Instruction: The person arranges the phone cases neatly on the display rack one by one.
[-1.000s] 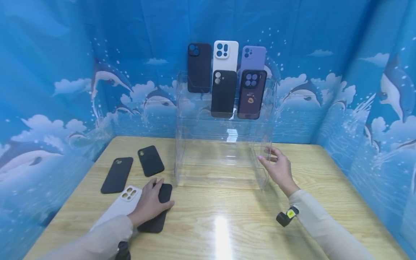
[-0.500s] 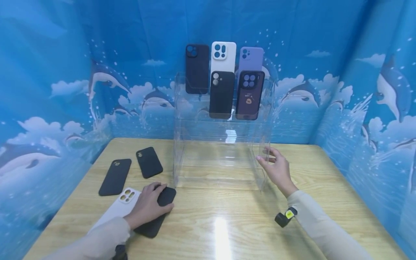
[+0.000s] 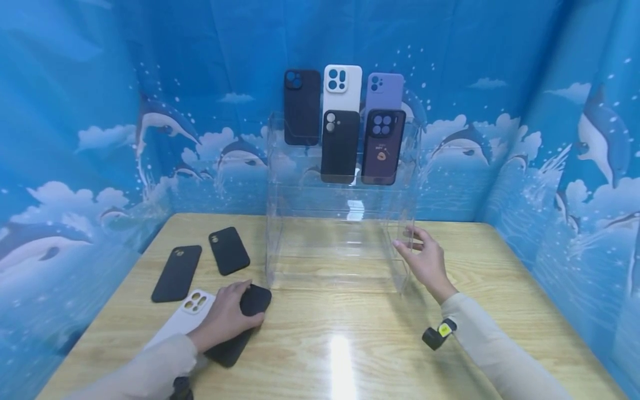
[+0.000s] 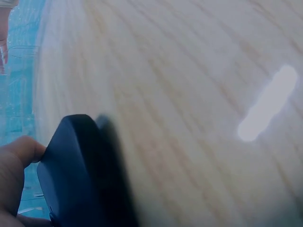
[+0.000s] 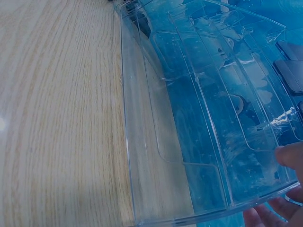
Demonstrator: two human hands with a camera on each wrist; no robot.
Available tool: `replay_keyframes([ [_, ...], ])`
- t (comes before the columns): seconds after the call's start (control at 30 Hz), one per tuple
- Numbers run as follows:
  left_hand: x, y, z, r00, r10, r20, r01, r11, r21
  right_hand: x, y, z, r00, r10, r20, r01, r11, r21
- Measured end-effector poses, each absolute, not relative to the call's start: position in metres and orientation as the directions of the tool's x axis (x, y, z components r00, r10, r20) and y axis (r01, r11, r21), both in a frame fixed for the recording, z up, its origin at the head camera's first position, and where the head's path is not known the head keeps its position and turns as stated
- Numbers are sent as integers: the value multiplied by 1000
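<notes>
My left hand (image 3: 225, 318) grips a black phone case (image 3: 256, 299) by its edges at the table's front left. In the left wrist view this case (image 4: 66, 170) is tilted up off the wood, with the thumb at its edge. Beside it lies a white phone case (image 3: 186, 316), partly hidden under the left arm. At the right side of a clear tiered display stand (image 3: 272, 233), my right hand (image 3: 427, 264) holds the side panel. The right wrist view has the thumb (image 5: 289, 155) on one side of the panel and fingers on the other.
Two more black cases (image 3: 229, 250) (image 3: 177, 273) lie on the wooden table (image 3: 380, 344) at the left. On the stand's upper tiers stand several cases, including a white one (image 3: 354, 100), a purple one (image 3: 392, 91) and a dark one with a print (image 3: 382, 161). A dolphin-print curtain surrounds the table.
The black case in my left hand has turned slightly, its far end shifting right and its near end left. My right hand stays at the stand. The head view has shifted a little.
</notes>
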State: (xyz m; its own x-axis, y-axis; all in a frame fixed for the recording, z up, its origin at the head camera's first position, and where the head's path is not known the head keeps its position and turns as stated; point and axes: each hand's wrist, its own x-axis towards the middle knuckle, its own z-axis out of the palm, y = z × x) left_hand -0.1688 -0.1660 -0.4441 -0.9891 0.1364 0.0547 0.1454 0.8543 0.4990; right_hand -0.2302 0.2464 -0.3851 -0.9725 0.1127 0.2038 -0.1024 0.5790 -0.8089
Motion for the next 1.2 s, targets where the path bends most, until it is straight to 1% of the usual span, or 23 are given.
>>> replay_keyframes([
  [0.17,-169,-166,-429,-989,141,33,138,847,513,-230,246,-385,-971,114,211,-106,584,-805],
  [0.33,-172,-166,-413,-987,151,56,158,833,530,-229,246,-385,-969,113,218,-111,589,-800],
  [0.53,-177,-163,-384,-985,162,59,167,818,550,-229,246,-384,-967,109,229,-122,592,-797],
  [0.7,-179,-160,-352,-981,171,94,194,792,578,-229,246,-384,-969,109,220,-116,588,-801],
  [1.0,-187,-155,-299,-978,132,163,208,723,659,-227,245,-383,-969,117,218,-109,589,-800],
  [1.2,-198,-151,-267,-963,105,246,253,664,704,-226,244,-381,-968,115,224,-117,584,-803],
])
